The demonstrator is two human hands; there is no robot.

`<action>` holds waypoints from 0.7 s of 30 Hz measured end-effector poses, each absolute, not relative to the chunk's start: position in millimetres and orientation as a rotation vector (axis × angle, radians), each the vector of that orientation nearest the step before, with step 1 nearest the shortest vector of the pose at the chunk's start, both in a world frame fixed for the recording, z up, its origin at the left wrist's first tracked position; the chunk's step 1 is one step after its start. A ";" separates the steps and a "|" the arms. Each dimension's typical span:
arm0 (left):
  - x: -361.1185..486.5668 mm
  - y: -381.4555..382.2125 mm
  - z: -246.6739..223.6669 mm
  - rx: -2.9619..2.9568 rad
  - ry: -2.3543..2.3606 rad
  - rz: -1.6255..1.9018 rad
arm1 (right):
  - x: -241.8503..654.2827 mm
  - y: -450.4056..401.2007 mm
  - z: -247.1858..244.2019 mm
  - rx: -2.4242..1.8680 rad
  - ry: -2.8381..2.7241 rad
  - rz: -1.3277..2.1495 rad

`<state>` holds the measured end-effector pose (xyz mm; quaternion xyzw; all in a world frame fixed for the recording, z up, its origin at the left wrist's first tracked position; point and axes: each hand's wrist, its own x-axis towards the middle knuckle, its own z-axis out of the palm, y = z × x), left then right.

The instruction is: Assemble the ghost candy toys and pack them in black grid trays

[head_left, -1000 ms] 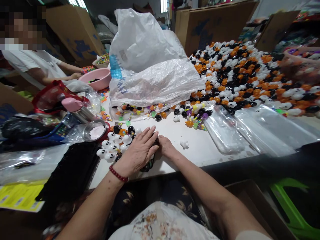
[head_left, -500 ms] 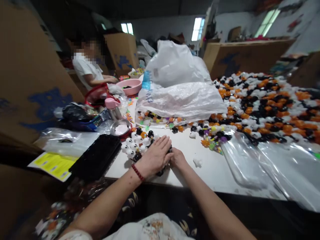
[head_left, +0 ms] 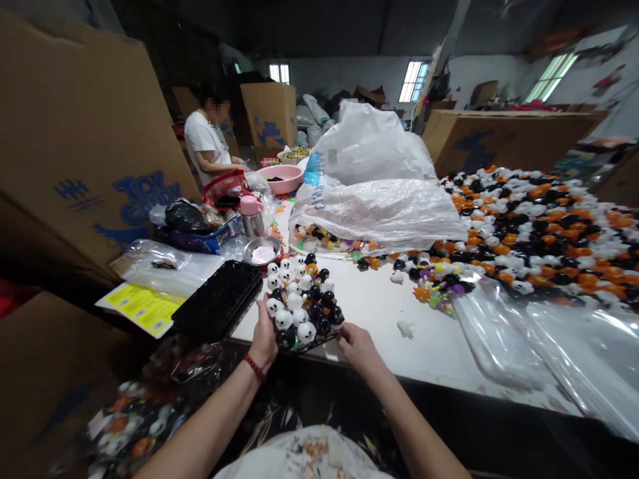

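Note:
A black tray [head_left: 319, 341] packed with small white, black and orange toys sits at the table's front edge. Several white toys [head_left: 294, 301] in it have skull faces; round black ones [head_left: 324, 324] fill its right side. My left hand [head_left: 264, 339], with a red bead bracelet on the wrist, grips the tray's left side. At the front right corner, my right hand [head_left: 358, 347] has its fingers closed on the rim. To the left lies a stack of black plastic trays [head_left: 218, 299]. A single white star-shaped piece [head_left: 405, 328] rests on the table to the right.
A big pile of orange, black and white toys [head_left: 529, 226] covers the right. Clear plastic bags [head_left: 499, 332] lie before it. A large white sack [head_left: 374, 206] stands behind. A metal bowl [head_left: 262, 251], pink-lidded flask [head_left: 251, 216] and pink basin [head_left: 279, 179] are at left. A co-worker [head_left: 207, 143] stands beyond.
My left hand has come off the top of the toys and moved left to the tray's side. My right hand has shifted slightly down to the corner. The view has tilted up and left.

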<state>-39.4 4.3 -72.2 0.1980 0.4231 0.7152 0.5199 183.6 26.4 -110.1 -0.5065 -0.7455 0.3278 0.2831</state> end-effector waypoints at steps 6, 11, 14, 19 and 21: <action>-57.6 34.3 -53.1 0.472 0.866 1.778 | 179.1 71.5 -88.1 -1.325 -1.371 1.075; -64.2 48.0 -48.1 0.544 0.896 1.786 | 134.6 127.8 -68.4 -1.203 -1.189 1.304; -58.3 51.1 -43.9 0.550 0.766 1.704 | 113.1 134.9 -64.1 -1.170 -1.246 1.400; -51.3 55.4 -38.8 0.447 0.775 1.584 | 111.8 127.7 -64.5 -0.952 -1.355 1.469; -51.0 59.4 -38.3 0.406 0.778 1.560 | 115.5 126.9 -65.2 -0.911 -1.372 1.475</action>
